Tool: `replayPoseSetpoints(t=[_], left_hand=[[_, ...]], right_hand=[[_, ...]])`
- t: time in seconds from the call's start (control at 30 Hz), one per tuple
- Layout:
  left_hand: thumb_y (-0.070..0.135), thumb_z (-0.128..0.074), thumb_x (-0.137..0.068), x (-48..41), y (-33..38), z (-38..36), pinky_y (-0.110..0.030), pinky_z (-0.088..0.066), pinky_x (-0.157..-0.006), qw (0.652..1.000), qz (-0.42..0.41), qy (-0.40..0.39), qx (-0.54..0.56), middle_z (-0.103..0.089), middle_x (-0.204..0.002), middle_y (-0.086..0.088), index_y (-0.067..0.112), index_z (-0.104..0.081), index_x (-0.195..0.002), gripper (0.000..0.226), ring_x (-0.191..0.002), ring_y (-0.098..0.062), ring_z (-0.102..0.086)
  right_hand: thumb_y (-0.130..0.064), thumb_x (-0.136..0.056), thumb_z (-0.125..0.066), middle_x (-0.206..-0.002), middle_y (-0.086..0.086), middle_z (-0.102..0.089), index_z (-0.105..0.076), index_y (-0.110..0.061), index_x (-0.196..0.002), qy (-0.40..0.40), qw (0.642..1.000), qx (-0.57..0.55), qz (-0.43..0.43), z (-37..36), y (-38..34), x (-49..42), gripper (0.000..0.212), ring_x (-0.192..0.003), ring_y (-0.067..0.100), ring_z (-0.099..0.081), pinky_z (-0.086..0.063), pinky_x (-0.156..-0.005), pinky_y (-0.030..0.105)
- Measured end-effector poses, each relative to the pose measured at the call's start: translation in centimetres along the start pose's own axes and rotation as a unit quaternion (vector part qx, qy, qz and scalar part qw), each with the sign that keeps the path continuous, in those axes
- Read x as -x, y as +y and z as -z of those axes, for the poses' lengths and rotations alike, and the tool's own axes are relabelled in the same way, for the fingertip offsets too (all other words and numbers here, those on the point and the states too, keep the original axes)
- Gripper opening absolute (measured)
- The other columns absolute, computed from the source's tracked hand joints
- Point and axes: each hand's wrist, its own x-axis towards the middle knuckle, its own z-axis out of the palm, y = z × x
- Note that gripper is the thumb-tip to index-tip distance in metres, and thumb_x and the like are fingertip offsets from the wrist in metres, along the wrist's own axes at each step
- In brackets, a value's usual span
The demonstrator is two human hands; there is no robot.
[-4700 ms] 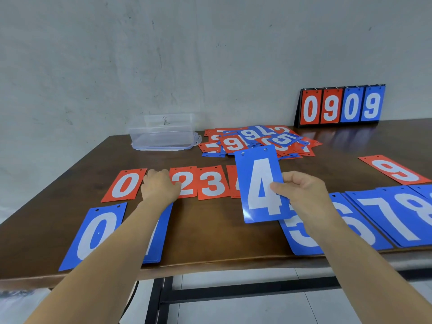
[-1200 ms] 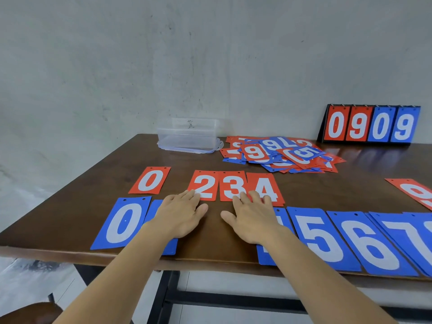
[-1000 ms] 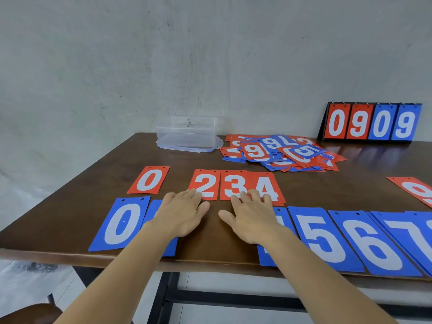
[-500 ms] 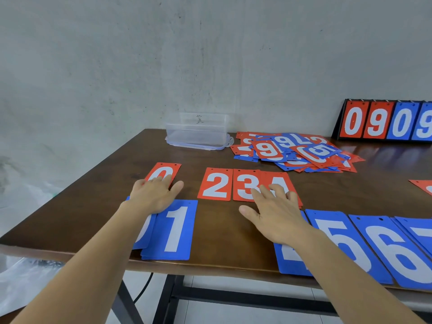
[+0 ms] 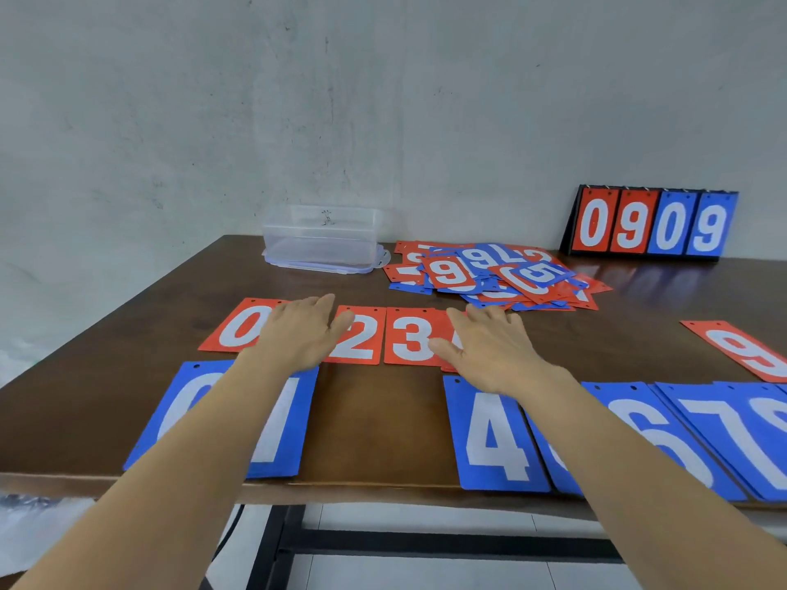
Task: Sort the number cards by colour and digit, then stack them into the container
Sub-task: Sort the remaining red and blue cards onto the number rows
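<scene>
My left hand and right hand lie flat, fingers straight, empty, over the far red cards.

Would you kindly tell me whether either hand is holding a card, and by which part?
Nothing is held. The left hand and the right hand are both flat, fingers straight, over the red row of cards, gripping none.
</scene>
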Motion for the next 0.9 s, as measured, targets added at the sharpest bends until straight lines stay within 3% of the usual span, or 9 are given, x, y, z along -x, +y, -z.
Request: replayPoseSetpoints(t=[0.13, 0.23, 0.3, 0.43, 0.63, 0.7, 0.8, 0.9], left_hand=[[0.051, -0.028, -0.101, -2.1, 4.3, 0.6, -0.042, -0.036, -0.106, 0.999, -0.044, 0.03, 0.007, -0.048, -0.143, -0.009, 0.013, -0.037, -0.145, 0.059, -0.13, -0.028, -0.045], [0.045, -0.036, -0.101, -4.6, 7.3, 0.4, -0.038, -0.045, -0.085, 0.997, -0.056, 0.043, 0.043, -0.061, -0.116, -0.01, 0.012, -0.054, -0.119, 0.042, -0.1, -0.024, -0.056], [0.044, -0.04, -0.099, -6.5, 9.1, -0.1, -0.034, -0.046, -0.076, 0.995, -0.053, 0.05, 0.062, -0.062, -0.103, -0.009, 0.011, -0.055, -0.106, 0.036, -0.087, -0.02, -0.054], [0.045, -0.044, -0.099, -10.2, 12.2, -1.0, -0.037, -0.048, -0.09, 0.997, -0.038, 0.039, 0.058, -0.059, -0.124, -0.011, 0.009, -0.053, -0.129, 0.048, -0.11, -0.026, -0.056], [0.058, -0.046, -0.093, -16.8, 15.5, -3.3, -0.037, -0.047, -0.086, 0.995, 0.043, 0.037, 0.084, -0.063, -0.117, -0.011, 0.008, -0.061, -0.117, 0.057, -0.105, -0.029, -0.058], [0.069, -0.042, -0.088, -18.3, 16.5, -3.8, -0.038, -0.043, -0.091, 0.994, 0.089, 0.029, 0.059, -0.061, -0.119, -0.013, 0.008, -0.061, -0.114, 0.069, -0.11, -0.03, -0.055], [0.082, -0.033, -0.081, -20.0, 18.0, -4.5, -0.04, -0.029, -0.109, 0.989, 0.143, -0.007, 0.024, -0.044, -0.142, -0.017, 0.007, -0.051, -0.134, 0.094, -0.132, -0.033, -0.037], [0.088, -0.03, -0.076, -20.8, 18.8, -5.6, -0.042, -0.02, -0.114, 0.984, 0.17, -0.045, 0.015, -0.028, -0.153, -0.017, 0.008, -0.045, -0.142, 0.105, -0.141, -0.034, -0.023]], right_hand=[[-0.059, -0.098, -0.03, -0.159, 0.01, -0.021, -0.02, -0.018, -0.153, -0.006, 1.0, -0.016, -0.018, 0.2, 2.4, -1.5, 0.069, -0.146, 0.029, -0.019, -0.02, -0.116, 0.043], [-0.058, -0.097, -0.034, -0.157, 0.009, -0.026, -0.024, -0.017, -0.151, 0.0, 0.999, -0.024, -0.027, -0.2, 4.7, -3.4, 0.069, -0.144, 0.028, -0.024, -0.025, -0.115, 0.043], [-0.057, -0.098, -0.035, -0.155, 0.009, -0.03, -0.028, -0.017, -0.15, 0.004, 0.999, -0.03, -0.033, -0.4, 6.5, -4.8, 0.066, -0.142, 0.027, -0.029, -0.028, -0.113, 0.042], [-0.053, -0.1, -0.034, -0.154, 0.008, -0.031, -0.029, -0.016, -0.15, 0.002, 0.997, -0.043, -0.062, -0.5, 11.0, -7.9, 0.062, -0.141, 0.027, -0.029, -0.029, -0.113, 0.041], [-0.05, -0.099, -0.037, -0.129, 0.013, -0.055, -0.053, -0.008, -0.124, 0.059, 0.984, -0.034, -0.163, -2.4, 18.6, -13.6, 0.051, -0.121, 0.029, -0.046, -0.039, -0.1, 0.038], [-0.058, -0.095, -0.039, -0.135, 0.015, -0.052, -0.052, -0.007, -0.127, 0.063, 0.977, -0.053, -0.195, -3.1, 20.6, -15.2, 0.061, -0.125, 0.031, -0.044, -0.037, -0.104, 0.04], [-0.073, -0.087, -0.037, -0.147, 0.017, -0.039, -0.041, -0.008, -0.141, 0.069, 0.968, -0.091, -0.224, -3.7, 22.4, -17.5, 0.085, -0.135, 0.033, -0.035, -0.028, -0.111, 0.042], [-0.086, -0.077, -0.033, -0.153, 0.018, -0.028, -0.024, -0.006, -0.15, 0.056, 0.959, -0.118, -0.253, -4.0, 23.1, -19.5, 0.109, -0.142, 0.033, -0.024, -0.016, -0.116, 0.044]])
